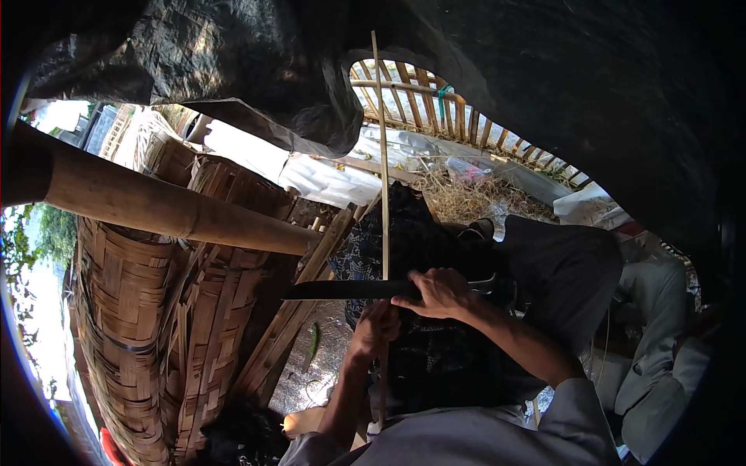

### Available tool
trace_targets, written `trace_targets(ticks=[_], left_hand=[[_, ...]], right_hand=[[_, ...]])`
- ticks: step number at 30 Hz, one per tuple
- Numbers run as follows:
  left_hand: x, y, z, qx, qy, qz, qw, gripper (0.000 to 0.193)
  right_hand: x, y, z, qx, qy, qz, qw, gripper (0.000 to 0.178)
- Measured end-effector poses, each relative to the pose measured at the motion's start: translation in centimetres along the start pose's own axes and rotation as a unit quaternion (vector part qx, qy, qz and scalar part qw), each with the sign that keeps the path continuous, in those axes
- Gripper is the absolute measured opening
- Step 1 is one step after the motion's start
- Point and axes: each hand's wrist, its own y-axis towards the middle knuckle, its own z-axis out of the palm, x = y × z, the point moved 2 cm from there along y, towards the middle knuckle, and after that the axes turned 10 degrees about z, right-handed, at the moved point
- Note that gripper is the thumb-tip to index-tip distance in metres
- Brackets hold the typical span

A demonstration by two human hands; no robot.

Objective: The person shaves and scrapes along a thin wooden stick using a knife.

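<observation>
A long, thin bamboo strip (383, 179) runs upright through the middle of the view, from the black sheet down to my lap. My left hand (375, 330) is closed around its lower part, just below a knife blade. In my right hand (441, 293) is a large, dark-bladed knife (334, 290), its blade pointing left and lying across the strip. The knife's handle is mostly covered by my fingers. Dark patterned cloth (423, 361) covers my lap beneath both hands.
Woven bamboo pieces (124, 303) stand at the left, with a thick bamboo pole (171, 213) slanting in front. A black plastic sheet (233, 54) hangs overhead. Beyond lie dry straw (466, 194) and a slatted bamboo fence (458, 113). Another person's grey-clothed leg (657, 334) shows at right.
</observation>
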Motion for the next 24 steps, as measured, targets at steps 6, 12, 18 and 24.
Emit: trace_targets(ticks=[6,12,18,24], left_hand=[[0.3,0.1,0.3,-0.048,0.134,0.039,0.989,0.027],[1.6,0.8,-1.3,-0.069,0.133,0.052,0.987,0.027],[0.4,1.7,-0.9,-0.043,0.017,-0.056,0.997,0.037],[0.6,1.6,-1.3,-0.008,-0.030,-0.072,0.997,0.037]], right_hand=[[-0.1,0.0,-0.2,-0.011,-0.018,0.008,1.000,0.064],[-0.1,0.1,0.0,-0.042,-0.078,-0.011,0.996,0.062],[-0.4,1.2,0.5,-0.055,-0.100,0.008,0.993,0.062],[0.2,0.5,0.9,-0.029,-0.111,0.036,0.993,0.063]])
